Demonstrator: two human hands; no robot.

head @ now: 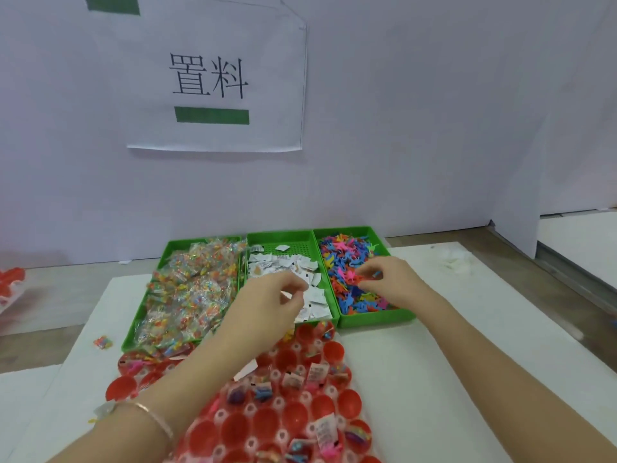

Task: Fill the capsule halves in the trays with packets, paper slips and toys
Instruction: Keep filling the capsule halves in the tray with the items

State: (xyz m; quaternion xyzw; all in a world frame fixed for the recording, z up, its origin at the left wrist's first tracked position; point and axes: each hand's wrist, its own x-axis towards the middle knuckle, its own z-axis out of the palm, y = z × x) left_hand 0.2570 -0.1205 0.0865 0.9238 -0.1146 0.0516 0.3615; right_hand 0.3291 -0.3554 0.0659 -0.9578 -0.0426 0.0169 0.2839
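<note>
Capsule halves [263, 421] are sitting red and mouth-up in the clear tray [278, 403] on the white sheet [434, 362], right in front of the person and just short of the three green bins. Many are already holding a slip, toy or packet; several are showing empty.

Left hand [267, 302] is hovering over the middle bin [280, 235], fingers curled and pinching at the paper slips [283, 265]. Right hand [390, 279] is working in the right bin [374, 320], fingertips pinching a small piece from the toys [347, 259]. How many pieces each pinch is holding, cannot tell. Packets [187, 295] are lying untouched in the left bin [170, 248].

Step looks like picking stock. Doing it well likely means separating one slip and one toy per pinch, shaking off clingers over the bin, then dropping straight down into an empty half instead of a filled one.

Halves are round bowls, so no real long axis; openings are pointing up. A couple at the left edge are looking tipped sideways. Tray's long side is running away from the person toward the bins.
</note>
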